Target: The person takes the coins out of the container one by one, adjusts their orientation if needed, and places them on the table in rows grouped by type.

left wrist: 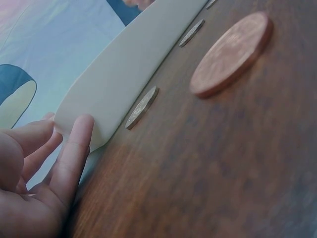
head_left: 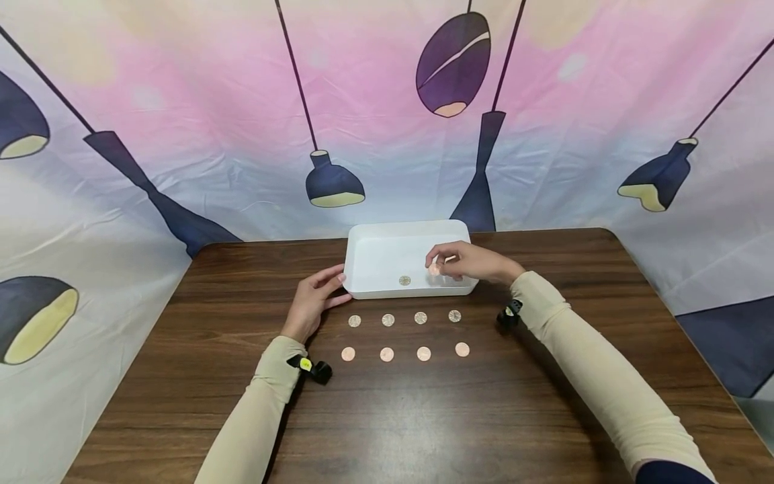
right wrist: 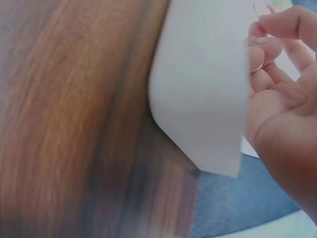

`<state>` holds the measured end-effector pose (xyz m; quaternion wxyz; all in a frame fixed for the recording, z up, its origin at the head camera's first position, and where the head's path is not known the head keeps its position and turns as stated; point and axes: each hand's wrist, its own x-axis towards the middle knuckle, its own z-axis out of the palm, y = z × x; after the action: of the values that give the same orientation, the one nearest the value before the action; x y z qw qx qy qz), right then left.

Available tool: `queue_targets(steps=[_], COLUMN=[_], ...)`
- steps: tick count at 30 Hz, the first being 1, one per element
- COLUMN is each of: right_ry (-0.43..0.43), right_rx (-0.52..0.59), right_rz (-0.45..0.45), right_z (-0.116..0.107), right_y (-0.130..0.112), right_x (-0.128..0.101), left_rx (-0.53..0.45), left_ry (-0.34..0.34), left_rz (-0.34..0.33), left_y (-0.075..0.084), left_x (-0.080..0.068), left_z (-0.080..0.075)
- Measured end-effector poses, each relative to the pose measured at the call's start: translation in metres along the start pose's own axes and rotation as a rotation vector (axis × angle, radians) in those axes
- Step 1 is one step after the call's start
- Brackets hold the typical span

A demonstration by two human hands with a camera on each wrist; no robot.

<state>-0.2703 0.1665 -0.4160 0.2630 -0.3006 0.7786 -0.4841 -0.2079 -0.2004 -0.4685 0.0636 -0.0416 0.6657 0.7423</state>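
A white tray (head_left: 406, 294) stands on the brown table, and my left hand (head_left: 311, 302) holds its near left corner. In the left wrist view, fingers (left wrist: 74, 148) of that hand touch the tray's outer wall (left wrist: 121, 74). My right hand (head_left: 474, 261) is over the tray's right part and pinches a copper-coloured coin (head_left: 434, 269) between thumb and fingertips. A silvery coin (head_left: 405, 280) lies on the tray floor. In the right wrist view, the hand (right wrist: 282, 84) is partly behind the tray wall (right wrist: 198, 89), and the held coin barely shows.
Before the tray lie two rows of several coins: silvery ones (head_left: 388, 320) nearer the tray, copper-coloured ones (head_left: 387, 354) closer to the person. The wooden table (head_left: 411, 430) reaches a printed cloth (head_left: 242, 121) behind. Small black cameras (head_left: 320, 372) sit on both wrists.
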Motion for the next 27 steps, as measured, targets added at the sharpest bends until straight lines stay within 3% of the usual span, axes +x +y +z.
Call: queue_targets(steps=[12, 20, 27], right_ry=[0.007, -0.078, -0.108], right_rx=[-0.024, -0.062, -0.06], right_rz=[0.026, -0.027, 0.01], right_z=[-0.017, -0.01, 0.003], right_y=[-0.004, 0.001, 0.013], right_x=[-0.052, -0.077, -0.102], left_rx=[0.0, -0.022, -0.023], left_ry=[0.007, -0.005, -0.001], left_rz=[-0.012, 0.015, 0.004], left_y=[-0.001, 0.0, -0.001], left_x=[0.002, 0.002, 0.001], left_z=[0.001, 0.0, 0.001])
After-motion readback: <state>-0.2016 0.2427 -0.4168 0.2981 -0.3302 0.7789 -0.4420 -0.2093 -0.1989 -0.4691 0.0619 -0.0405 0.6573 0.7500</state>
